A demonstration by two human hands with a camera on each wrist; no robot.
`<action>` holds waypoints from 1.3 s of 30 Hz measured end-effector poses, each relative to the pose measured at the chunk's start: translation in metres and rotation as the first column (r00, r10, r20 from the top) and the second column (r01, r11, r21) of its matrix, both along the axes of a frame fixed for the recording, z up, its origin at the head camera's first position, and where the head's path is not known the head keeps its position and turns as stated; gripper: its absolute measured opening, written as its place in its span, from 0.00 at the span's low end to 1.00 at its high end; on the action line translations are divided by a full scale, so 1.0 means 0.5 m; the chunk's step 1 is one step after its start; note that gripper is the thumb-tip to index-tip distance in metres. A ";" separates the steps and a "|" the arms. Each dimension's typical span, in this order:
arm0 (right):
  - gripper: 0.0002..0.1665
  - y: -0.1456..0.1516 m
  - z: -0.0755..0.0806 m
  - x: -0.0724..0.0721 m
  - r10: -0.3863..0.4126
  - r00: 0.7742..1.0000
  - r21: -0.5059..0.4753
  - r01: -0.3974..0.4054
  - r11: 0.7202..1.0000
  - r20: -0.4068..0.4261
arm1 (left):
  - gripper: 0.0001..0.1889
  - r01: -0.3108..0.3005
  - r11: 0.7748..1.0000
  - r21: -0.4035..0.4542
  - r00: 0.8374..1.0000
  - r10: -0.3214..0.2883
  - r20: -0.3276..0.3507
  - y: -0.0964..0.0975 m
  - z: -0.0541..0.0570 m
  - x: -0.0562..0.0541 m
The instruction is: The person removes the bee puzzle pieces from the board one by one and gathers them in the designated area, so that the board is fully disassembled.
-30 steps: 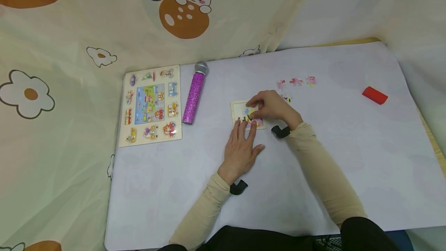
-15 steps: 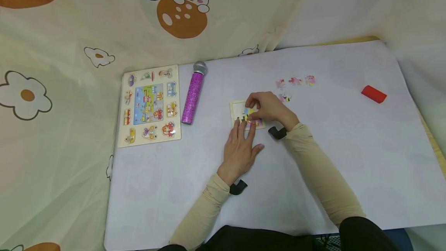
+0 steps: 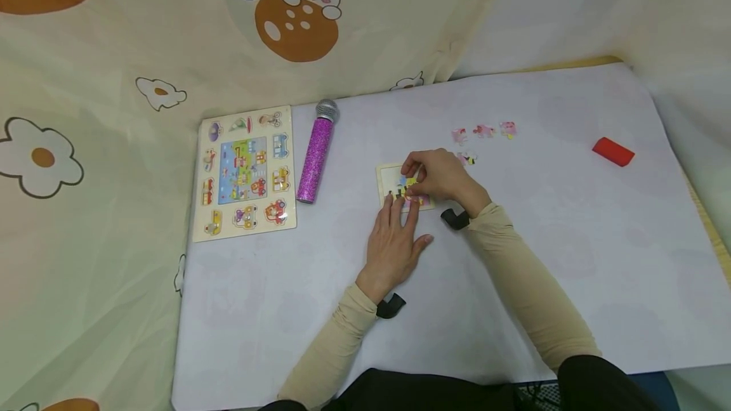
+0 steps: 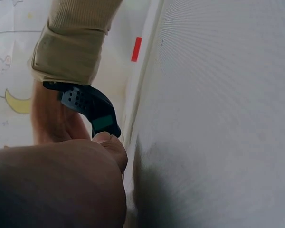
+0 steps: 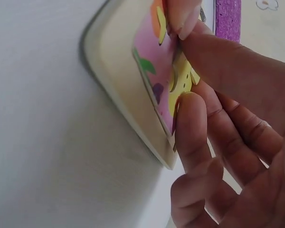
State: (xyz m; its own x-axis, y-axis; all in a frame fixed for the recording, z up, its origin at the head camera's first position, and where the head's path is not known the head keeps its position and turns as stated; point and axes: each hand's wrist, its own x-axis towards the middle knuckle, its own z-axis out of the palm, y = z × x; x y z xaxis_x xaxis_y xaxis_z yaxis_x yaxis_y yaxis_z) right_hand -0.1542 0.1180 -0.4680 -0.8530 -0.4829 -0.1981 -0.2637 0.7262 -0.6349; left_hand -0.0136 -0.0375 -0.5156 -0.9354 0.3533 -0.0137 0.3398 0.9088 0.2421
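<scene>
A small cream puzzle board (image 3: 388, 174), partly filled with colourful jigsaw pieces, lies on the white table under both hands. My left hand (image 3: 392, 247) rests with its fingers extended onto the near edge of the board. Bent over the board's right side, my right hand (image 3: 442, 173) pinches a yellow puzzle piece (image 5: 183, 78) that sits among pink pieces in the right wrist view. Just beyond the right hand are loose pieces: a pink one (image 3: 459, 136), another pink one (image 3: 483, 131) and several more. In the left wrist view, the left thumb (image 4: 115, 149) shows in front of the other arm.
A larger wooden picture board (image 3: 245, 227) with vehicle pieces lies at the left. Beside it is a glittery purple microphone (image 3: 315, 160). A red block (image 3: 613, 151) lies far to the right. Patterned cloth (image 3: 394, 30) hangs behind the table.
My right hand has shifted very slightly left, staying at the same spot of the puzzle, where more yellow now shows under its fingers. The left hand stays put.
</scene>
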 end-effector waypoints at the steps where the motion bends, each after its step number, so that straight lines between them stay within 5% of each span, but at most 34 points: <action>1: 0.19 0.000 0.002 0.001 0.000 1.000 0.003 0.000 1.000 -0.003 | 0.39 0.002 1.000 -0.001 1.000 -0.002 -0.001 0.000 0.000 0.000; 19: 0.21 -0.001 0.006 0.014 -0.055 0.998 -0.009 0.055 0.998 -0.007 | 0.39 0.019 1.000 0.004 1.000 -0.019 -0.017 0.004 0.003 -0.003; 39: 0.24 -0.006 0.003 0.027 -0.020 0.996 0.022 0.022 1.000 -0.083 | 0.39 0.013 1.000 0.011 1.000 -0.013 0.002 0.000 0.002 -0.001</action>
